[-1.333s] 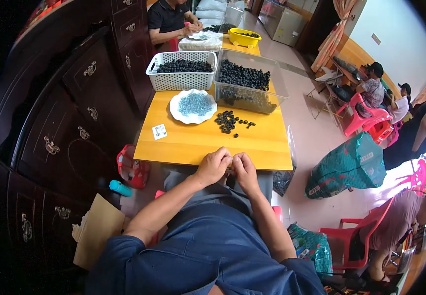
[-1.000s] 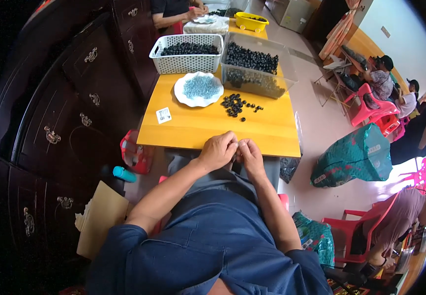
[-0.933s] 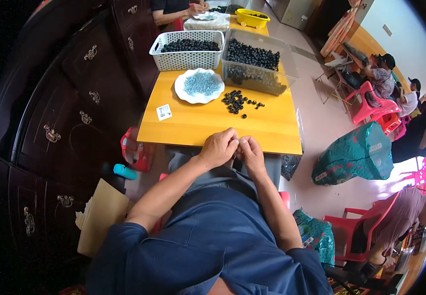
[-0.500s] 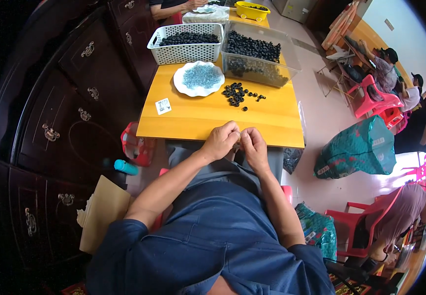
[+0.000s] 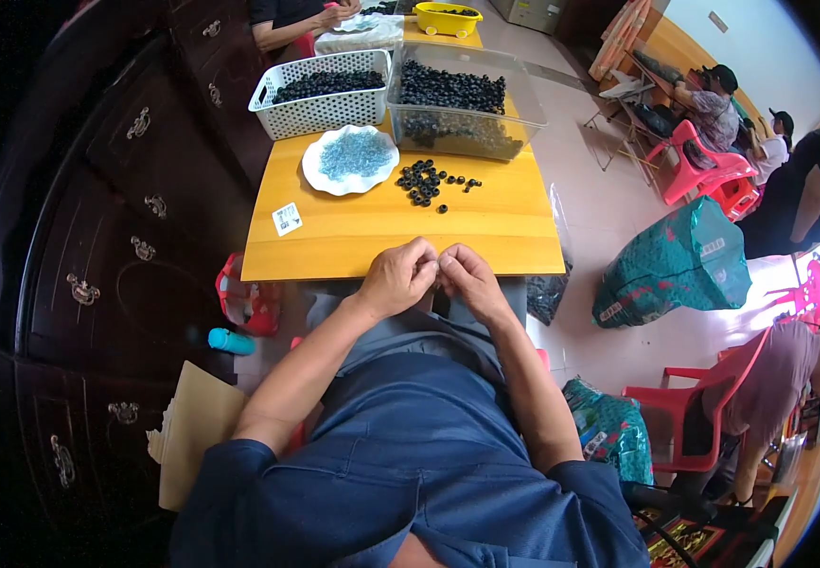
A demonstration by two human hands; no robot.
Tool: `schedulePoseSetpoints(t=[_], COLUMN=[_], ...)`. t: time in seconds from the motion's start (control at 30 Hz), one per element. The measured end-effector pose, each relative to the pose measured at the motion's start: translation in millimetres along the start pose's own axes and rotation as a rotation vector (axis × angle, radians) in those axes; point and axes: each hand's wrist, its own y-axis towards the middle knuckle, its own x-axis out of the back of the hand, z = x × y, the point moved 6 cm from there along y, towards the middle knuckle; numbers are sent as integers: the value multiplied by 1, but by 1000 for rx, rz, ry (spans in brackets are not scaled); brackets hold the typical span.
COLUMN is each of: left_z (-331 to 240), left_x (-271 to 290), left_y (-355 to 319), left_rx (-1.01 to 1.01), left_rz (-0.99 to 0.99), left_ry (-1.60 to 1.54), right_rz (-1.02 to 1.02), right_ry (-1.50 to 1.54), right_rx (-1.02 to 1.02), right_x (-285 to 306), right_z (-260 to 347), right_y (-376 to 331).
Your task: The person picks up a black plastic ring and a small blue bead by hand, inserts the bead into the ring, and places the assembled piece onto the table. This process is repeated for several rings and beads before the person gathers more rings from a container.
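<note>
My left hand (image 5: 398,276) and my right hand (image 5: 469,280) meet at the near edge of the yellow table (image 5: 334,248). The fingers of both are pinched together, thumb against forefinger, with the tips almost touching. Whatever lies between them is too small to make out. Beyond the hands, a loose group of small black ring-shaped parts (image 5: 423,183) is scattered on the tabletop. To its left stands a white scalloped plate (image 5: 310,168) heaped with tiny clear bluish pieces (image 5: 353,153).
Behind the plate are a white perforated basket (image 5: 320,118) and a clear plastic bin (image 5: 471,137), both holding many black parts. A white square label (image 5: 288,220) lies at the left. Dark drawers (image 5: 97,218) flank the table; a green sack (image 5: 670,270) stands on the right floor.
The view has shifted, so the table and containers appear further left. Both hands stay pinched together near the table edge, with slightly altered finger positions.
</note>
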Motion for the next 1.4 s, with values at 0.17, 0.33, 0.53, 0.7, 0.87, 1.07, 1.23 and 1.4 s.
schedulePoseSetpoints(t=[0.17,0.33,0.53,0.7,0.87,1.07,1.23,1.4], left_z=[13,18,50,50,51,28,31,43], left_x=[-1,-4,-16,-19,-17,-8,-2,-5], left_y=[-3,-4,-4,-4,-6,7,26,55], left_rx=[41,70,339,438,487,333,296,376], left_rz=[-74,-87,60,73,57,32,-37,71], left_ry=[-72,-101,-509,-680,-693,-439,-429,-500], right_rz=[-80,-124,-175,-180,-207,-167,-118,-128], right_ry=[166,-25,-379,-373,-381,-184,-95,-230], right_rx=[-12,55,204,258,194,69,-24,45], right_x=[-9,-6,-6,-5,-10,4,10,24], right_z=[-7,-10,9,8,12,-4,0,24], right_y=[1,3,-1,-1,1,9,25,43])
